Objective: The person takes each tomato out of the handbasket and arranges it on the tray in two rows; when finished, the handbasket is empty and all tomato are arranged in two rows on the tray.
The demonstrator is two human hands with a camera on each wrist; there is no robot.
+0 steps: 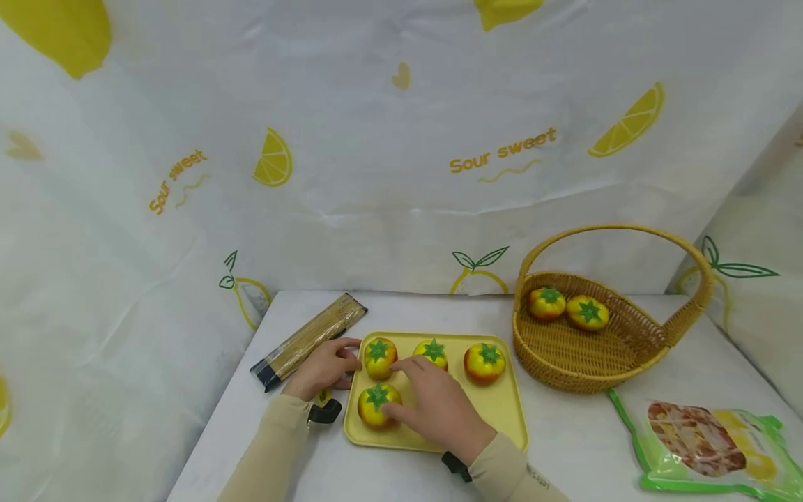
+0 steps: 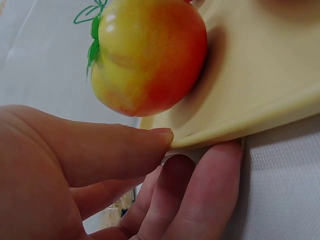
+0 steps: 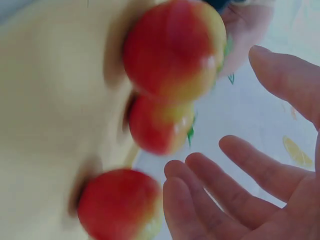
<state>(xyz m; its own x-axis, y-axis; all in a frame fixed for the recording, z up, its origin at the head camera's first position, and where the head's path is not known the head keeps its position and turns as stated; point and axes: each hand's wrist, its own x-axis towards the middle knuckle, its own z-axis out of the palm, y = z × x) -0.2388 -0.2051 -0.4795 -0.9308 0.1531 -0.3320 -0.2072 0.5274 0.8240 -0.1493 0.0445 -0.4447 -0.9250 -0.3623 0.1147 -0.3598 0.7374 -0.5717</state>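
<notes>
A yellow tray (image 1: 498,411) holds several yellow-red, tomato-like fruits with green star-shaped leaf tops. My left hand (image 1: 321,366) pinches the tray's left rim, thumb above and fingers beneath, as the left wrist view shows. Just inside that rim sits one fruit (image 2: 150,55). Over the tray's middle hovers my right hand (image 1: 442,408), its fingers spread and holding nothing in the right wrist view. Nearest to it are the front-left fruit (image 1: 371,411) and the back-middle fruit (image 1: 429,352), which the hand partly hides. Another fruit (image 1: 484,366) lies at the back right.
At the right stands a wicker basket (image 1: 577,362) with a tall handle and two similar fruits (image 1: 588,313) inside. A green-edged plastic food bag (image 1: 709,446) lies in front of it. Behind my left hand is a wrapped bundle of thin sticks (image 1: 314,335). A printed cloth hangs behind the table.
</notes>
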